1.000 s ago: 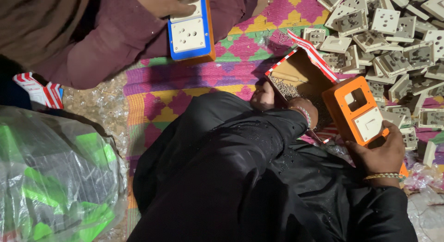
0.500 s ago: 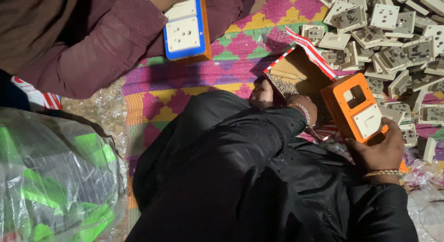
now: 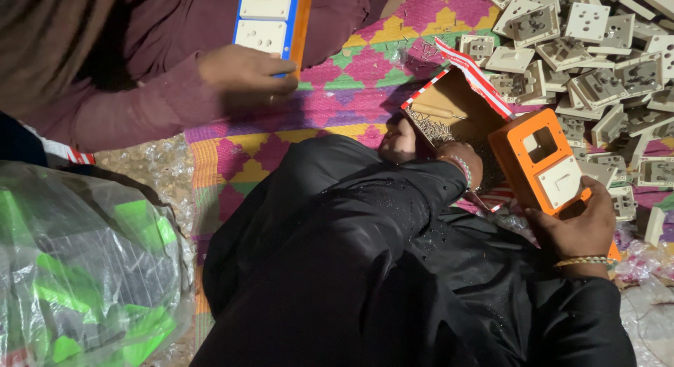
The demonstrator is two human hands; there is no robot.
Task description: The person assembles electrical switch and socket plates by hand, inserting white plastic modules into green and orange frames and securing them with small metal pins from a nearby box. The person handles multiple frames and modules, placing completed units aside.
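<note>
right hand [image 3: 579,230]: we grip the orange switch box [image 3: 544,163] from below
left hand [image 3: 400,141]: we reach into the cardboard box [image 3: 449,111]; grip unclear
beside us: co-worker's hand [image 3: 242,72] on a blue-edged switch board [image 3: 270,19]

**Light and picture quality, head view**

Lighting: dim overall, brightest at the upper right, where the pale sockets [image 3: 597,51] and patterned mat [image 3: 365,58] show clearly.
Shadows: my black sleeves [image 3: 393,269] swallow detail; my left hand [image 3: 404,139] sits half in shade inside the cardboard box [image 3: 449,111].
Glare: soft sheen on the plastic bag [image 3: 77,269]; specks glint on my sleeves.
Focus: centre sharp; the top left corner is dark and blurred.
My right hand [image 3: 579,230] and the orange box [image 3: 537,160] are evenly lit.
</note>
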